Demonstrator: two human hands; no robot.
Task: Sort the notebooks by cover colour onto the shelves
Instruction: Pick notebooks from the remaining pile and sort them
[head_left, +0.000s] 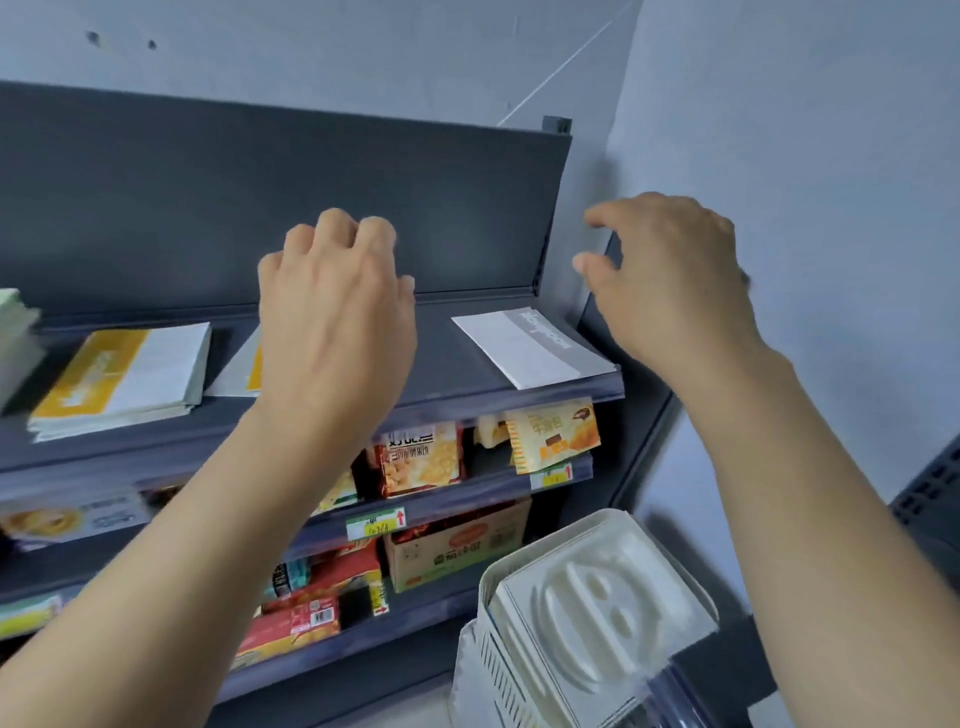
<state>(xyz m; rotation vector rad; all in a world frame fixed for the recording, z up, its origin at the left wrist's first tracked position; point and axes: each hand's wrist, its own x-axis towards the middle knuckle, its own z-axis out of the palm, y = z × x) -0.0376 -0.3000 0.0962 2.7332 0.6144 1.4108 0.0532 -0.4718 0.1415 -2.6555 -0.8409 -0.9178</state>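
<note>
The notebooks lie flat on the top shelf (457, 364) in separate groups, which reads as sorting by cover colour: a stack with yellow-banded covers (124, 379) sits at the left; a single yellow-banded notebook (244, 371) lies just right of it, mostly hidden behind the left hand (337, 312); a grey-banded notebook (535, 345) lies alone at the right end, near the shelf's front edge and turned at a slant; a pale green stack (15, 332) shows blurred at the far left edge. Both hands hover above the shelf and touch no notebook; the left hand's grip is loosely curled, knuckles up, with nothing visible in it, though the palm is hidden; the right hand (670, 280) is near the shelf's right end, its grip half open with thumb and fingers apart around nothing. The covers look thin, soft and white with one coloured band bearing print too blurred to read; such slim books would likely slide easily on the smooth shelf.
</note>
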